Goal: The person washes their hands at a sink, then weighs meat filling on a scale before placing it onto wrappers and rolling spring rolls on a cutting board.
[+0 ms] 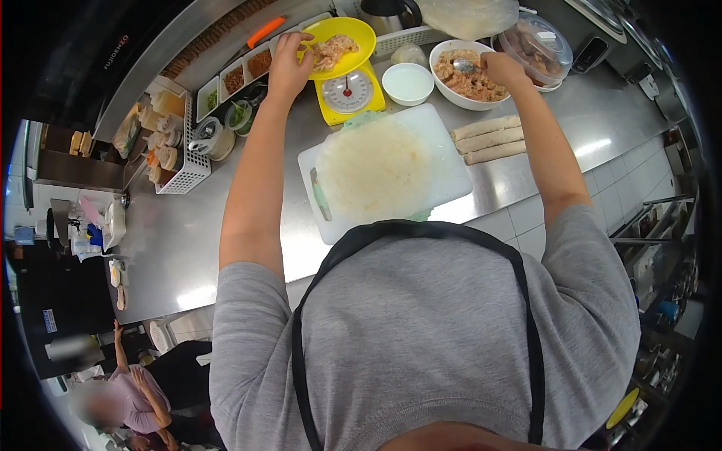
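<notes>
My left hand [290, 63] is at the left rim of a yellow dish [365, 36], its fingers closed on the edge. The dish holds some filling [335, 51] and sits on a yellow dial scale [347, 93]. My right hand [502, 71] grips a metal spoon [464, 67] whose bowl rests in the filling of a white bowl [470, 98]. Between my forearms a round, thin, pale sheet [376, 165] lies on a white cutting board [451, 177]. Several pale rolls [492, 140] lie right of the board, beside my right forearm.
A small white bowl [408, 84] stands between scale and filling bowl. Behind are a clear-lidded container [538, 46], a plastic bag [470, 16] and a kettle [387, 13]. Containers of ingredients [233, 80] and a white basket [197, 161] stand left. Another person [143, 398] is at lower left.
</notes>
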Motion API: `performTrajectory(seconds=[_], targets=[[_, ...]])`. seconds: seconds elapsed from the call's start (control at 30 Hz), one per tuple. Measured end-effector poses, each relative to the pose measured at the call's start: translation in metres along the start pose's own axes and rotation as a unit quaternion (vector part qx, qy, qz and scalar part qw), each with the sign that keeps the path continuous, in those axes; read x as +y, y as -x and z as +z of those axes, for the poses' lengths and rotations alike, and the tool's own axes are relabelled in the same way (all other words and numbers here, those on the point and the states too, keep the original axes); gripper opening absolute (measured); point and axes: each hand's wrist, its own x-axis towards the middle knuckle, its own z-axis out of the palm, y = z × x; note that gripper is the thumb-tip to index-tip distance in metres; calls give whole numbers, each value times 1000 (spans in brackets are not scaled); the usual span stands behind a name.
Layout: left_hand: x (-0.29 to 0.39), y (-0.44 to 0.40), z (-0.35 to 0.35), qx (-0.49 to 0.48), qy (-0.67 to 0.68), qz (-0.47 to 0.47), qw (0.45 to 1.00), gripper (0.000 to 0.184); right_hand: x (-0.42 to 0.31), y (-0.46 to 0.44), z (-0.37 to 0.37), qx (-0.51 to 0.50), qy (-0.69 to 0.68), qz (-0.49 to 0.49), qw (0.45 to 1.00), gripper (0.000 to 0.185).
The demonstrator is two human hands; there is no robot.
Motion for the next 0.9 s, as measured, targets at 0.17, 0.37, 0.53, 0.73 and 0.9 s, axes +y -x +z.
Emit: performTrajectory(seconds=[0.17,0.37,0.53,0.73,0.9], targets=[[-2,-1,0,3,7,8,1000,24,11,-7,18,-30,6,-12,999,18],[-5,-1,1,47,23,20,998,24,-28,-1,-2,92,-27,-72,993,21],[10,8,-8,135,86,23,987,23,-130,-35,-23,242,-178,-352,887,41],[40,61,-38,190,116,-28,975,21,-246,-37,-32,123,-169,-348,914,44],[50,133,-56,203,108,-102,968,17,-266,-32,-38,15,-20,-351,936,41]])
